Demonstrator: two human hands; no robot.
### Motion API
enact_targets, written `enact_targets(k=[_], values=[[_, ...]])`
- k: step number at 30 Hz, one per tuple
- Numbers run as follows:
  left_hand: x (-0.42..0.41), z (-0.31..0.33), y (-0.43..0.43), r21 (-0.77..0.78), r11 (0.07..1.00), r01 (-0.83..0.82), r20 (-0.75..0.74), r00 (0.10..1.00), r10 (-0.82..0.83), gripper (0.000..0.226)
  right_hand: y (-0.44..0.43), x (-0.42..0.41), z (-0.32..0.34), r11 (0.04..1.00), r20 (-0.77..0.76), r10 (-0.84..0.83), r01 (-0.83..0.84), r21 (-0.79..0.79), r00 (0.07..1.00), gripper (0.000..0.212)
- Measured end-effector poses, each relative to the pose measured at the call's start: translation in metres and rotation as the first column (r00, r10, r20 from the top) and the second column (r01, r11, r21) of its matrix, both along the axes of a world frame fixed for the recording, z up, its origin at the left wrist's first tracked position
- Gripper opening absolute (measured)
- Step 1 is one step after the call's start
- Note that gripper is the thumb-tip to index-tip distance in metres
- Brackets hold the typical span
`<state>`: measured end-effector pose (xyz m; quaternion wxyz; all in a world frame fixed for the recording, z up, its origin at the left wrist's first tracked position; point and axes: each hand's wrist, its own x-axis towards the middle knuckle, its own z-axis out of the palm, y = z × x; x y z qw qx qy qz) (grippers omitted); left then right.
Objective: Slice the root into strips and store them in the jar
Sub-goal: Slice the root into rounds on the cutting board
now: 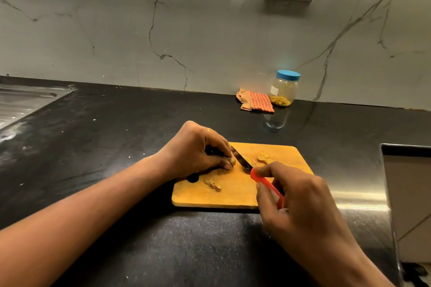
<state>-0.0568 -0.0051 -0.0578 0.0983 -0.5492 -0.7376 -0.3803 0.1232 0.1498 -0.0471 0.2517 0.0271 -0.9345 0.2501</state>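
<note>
Left hand (198, 151): fingers curled and clamped on the root (231, 160), pinning it to the board (235, 196) near the board's far left corner. Root: small, tan, knobbly, mostly hidden under the fingertips.

Right hand (300, 205): fingers wrapped tight on the knife (254, 175) by its red handle; dark blade angled up-left, its edge against the root's exposed end.

Slices: one cluster of pale yellow rounds (263, 158) beyond the blade, a second cluster (212, 183) nearer the person, left of the handle (rounds, not strips, as far as can be seen).

Board: orange wood, rounded corners, hanging hole at its left edge partly under the left hand; near half mostly bare.

Table (116, 137): black, speckled, open room to the left and in front of the board.

Jar (284, 88): clear, blue lid on, yellow strips at the bottom, standing against the wall well beyond the board; a checked cloth (256, 100) touches its left side.

Steel edges: sink drainer (23, 102) far left, a steel unit (382, 193) just right of the board.
</note>
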Motion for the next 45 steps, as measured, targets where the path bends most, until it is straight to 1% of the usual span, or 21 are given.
enact_targets(k=[9, 13, 17, 21, 23, 28, 31, 36, 39, 43, 45], values=[[0.002, 0.001, 0.0, 0.009, 1.0, -0.015, -0.008, 1.0, 0.015, 0.015, -0.003, 0.001, -0.004, 0.996, 0.012, -0.007, 0.006, 0.087, 1.0, 0.023], [0.004, -0.002, 0.0, 0.03, 0.999, -0.024, -0.019, 1.0, 0.025, 0.014, -0.005, -0.003, -0.006, 0.994, 0.004, -0.004, 0.003, 0.11, 1.0, 0.02], [0.003, -0.004, 0.001, 0.03, 0.998, -0.048, -0.049, 0.998, 0.05, 0.013, -0.008, -0.013, -0.006, 0.984, 0.033, -0.004, -0.002, 0.181, 0.999, 0.019], [0.004, -0.005, 0.002, 0.031, 0.998, -0.051, -0.066, 0.996, 0.053, 0.012, -0.011, -0.025, -0.006, 0.979, 0.045, -0.007, -0.002, 0.203, 0.999, 0.009], [0.004, -0.005, 0.002, 0.036, 0.998, -0.056, -0.06, 0.996, 0.059, 0.012, -0.01, -0.026, -0.007, 0.977, 0.052, -0.002, -0.009, 0.213, 0.999, 0.008], [0.005, -0.003, 0.002, 0.034, 0.998, -0.047, -0.061, 0.997, 0.049, 0.01, -0.007, -0.008, -0.009, 0.982, 0.08, 0.017, -0.032, 0.187, 0.997, 0.022], [0.006, -0.003, 0.002, 0.029, 0.999, -0.041, -0.082, 0.996, 0.043, 0.01, -0.006, -0.014, -0.007, 0.988, 0.041, 0.027, -0.033, 0.151, 0.999, 0.017], [0.007, -0.003, 0.002, 0.031, 0.998, -0.046, -0.075, 0.996, 0.048, 0.009, -0.005, -0.029, -0.007, 0.991, 0.049, 0.023, -0.03, 0.13, 0.999, 0.015], [0.007, -0.002, 0.002, 0.033, 0.999, -0.037, -0.049, 0.998, 0.039, 0.009, -0.002, -0.019, -0.006, 0.99, 0.1, 0.045, -0.058, 0.127, 0.994, 0.018], [0.007, -0.002, 0.002, 0.022, 0.999, -0.049, -0.055, 0.997, 0.05, 0.009, -0.002, -0.024, -0.004, 0.991, 0.057, 0.038, -0.045, 0.124, 0.998, 0.02], [0.007, -0.002, 0.003, 0.012, 0.999, -0.049, -0.052, 0.997, 0.049, 0.009, -0.003, -0.031, -0.002, 0.992, 0.067, 0.028, -0.036, 0.121, 0.997, 0.022]])
